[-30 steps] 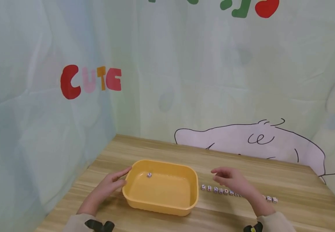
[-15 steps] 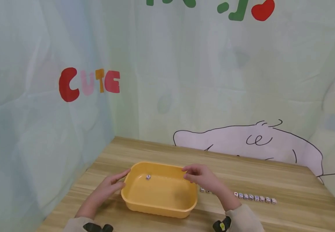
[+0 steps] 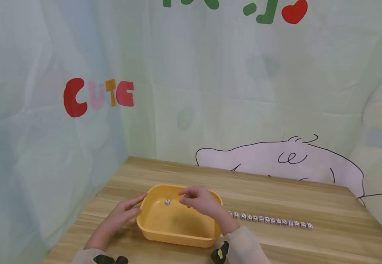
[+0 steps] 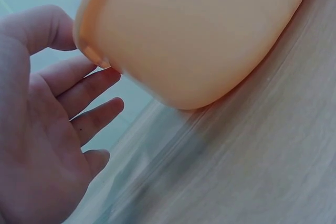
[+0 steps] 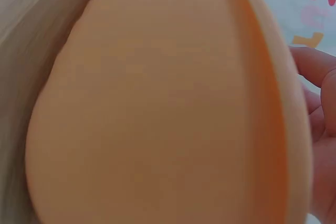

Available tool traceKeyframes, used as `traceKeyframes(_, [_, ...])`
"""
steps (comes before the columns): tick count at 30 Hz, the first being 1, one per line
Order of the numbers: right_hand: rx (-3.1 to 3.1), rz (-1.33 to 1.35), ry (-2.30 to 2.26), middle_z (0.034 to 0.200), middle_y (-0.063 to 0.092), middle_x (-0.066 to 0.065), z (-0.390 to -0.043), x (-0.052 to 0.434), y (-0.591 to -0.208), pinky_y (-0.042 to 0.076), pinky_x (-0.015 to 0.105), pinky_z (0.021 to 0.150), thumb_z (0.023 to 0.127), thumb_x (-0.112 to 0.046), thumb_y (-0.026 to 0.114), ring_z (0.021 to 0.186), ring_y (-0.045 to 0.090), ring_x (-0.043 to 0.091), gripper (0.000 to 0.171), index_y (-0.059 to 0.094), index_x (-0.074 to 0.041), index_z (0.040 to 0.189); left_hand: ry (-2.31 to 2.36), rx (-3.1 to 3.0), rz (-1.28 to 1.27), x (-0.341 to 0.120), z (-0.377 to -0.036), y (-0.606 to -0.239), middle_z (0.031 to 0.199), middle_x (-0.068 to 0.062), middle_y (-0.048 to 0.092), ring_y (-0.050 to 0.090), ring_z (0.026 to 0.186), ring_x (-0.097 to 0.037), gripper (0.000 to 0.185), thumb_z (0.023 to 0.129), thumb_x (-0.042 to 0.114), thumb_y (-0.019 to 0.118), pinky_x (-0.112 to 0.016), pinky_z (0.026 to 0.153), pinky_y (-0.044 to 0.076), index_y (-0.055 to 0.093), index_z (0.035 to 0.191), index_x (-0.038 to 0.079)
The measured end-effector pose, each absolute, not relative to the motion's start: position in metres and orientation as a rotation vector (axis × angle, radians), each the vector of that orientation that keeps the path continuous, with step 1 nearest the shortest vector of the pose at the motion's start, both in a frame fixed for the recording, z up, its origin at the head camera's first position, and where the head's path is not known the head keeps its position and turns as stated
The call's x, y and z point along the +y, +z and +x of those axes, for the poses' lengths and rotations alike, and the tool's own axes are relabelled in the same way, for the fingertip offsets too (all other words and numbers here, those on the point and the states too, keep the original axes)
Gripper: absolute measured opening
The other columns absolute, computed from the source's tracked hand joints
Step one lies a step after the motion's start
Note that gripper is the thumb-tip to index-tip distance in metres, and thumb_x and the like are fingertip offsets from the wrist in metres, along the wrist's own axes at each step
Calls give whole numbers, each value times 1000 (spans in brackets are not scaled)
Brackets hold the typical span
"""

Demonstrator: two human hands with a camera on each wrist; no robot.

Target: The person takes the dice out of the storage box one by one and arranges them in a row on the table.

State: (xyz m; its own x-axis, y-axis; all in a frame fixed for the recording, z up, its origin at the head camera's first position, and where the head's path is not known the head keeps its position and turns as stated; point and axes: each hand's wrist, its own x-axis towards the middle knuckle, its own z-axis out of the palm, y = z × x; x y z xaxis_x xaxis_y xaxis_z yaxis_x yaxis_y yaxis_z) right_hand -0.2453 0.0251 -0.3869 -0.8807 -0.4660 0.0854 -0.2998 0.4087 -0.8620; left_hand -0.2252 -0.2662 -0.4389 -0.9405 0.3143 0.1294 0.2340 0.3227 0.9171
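Note:
A yellow plastic basin (image 3: 174, 238) stands on the wooden table, and one small white die (image 3: 167, 202) lies inside it towards the back left. My left hand (image 3: 123, 216) touches the basin's left end with straight, spread fingers; in the left wrist view its fingertips meet the rim. Over the right half of the basin hovers my right hand (image 3: 204, 203), its thumb and forefinger bent and apart, nothing visible between them. The basin's wall (image 5: 157, 103) hides part of that hand in the right wrist view. To the right of the basin, a long row of dice (image 3: 272, 220) lies on the table.
The tabletop (image 3: 260, 249) runs back to a printed cloth (image 3: 243, 91) that hangs behind it and along the left side. Coloured letters and a line-drawn animal figure (image 3: 323, 161) show on the cloth.
My right hand has moved left, from above the row of dice to over the basin, uncovering most of the row. My left hand has stayed at the basin's left end.

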Motion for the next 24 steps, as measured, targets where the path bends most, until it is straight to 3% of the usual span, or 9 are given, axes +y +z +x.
traceKeyframes(5, [2477,-710,-1474,85,67,12,-246,7,-386,44,22,58,89,-17,65,69,56,16,28,68,-1,112,1712,2512,494,-266,-226,-439,147,-20,40,33,136,-41,55,91,13,53,-54,107,32,41,142,-4])
traceKeyframes(10, [2427,-700,-1517,82,67,10,-248,-7,-388,43,23,58,89,-15,64,69,56,19,31,66,3,115,1727,2498,501,-266,-225,-439,147,-20,39,32,136,-43,55,91,12,53,-56,108,31,41,142,-4])
traceKeyframes(16, [2344,-620,-1595,93,69,23,-253,-21,-395,43,25,60,89,-14,64,67,55,14,31,65,4,115,1738,2484,531,-266,-224,-440,148,-20,39,31,137,-45,55,92,12,53,-59,108,28,41,142,-4])
traceKeyframes(24, [2312,-506,-1643,93,69,21,-265,-33,-401,41,24,59,90,-15,64,68,55,12,29,67,1,114,1727,2498,483,-265,-223,-438,147,-19,41,35,135,-42,55,90,12,54,-56,107,33,42,142,-1])
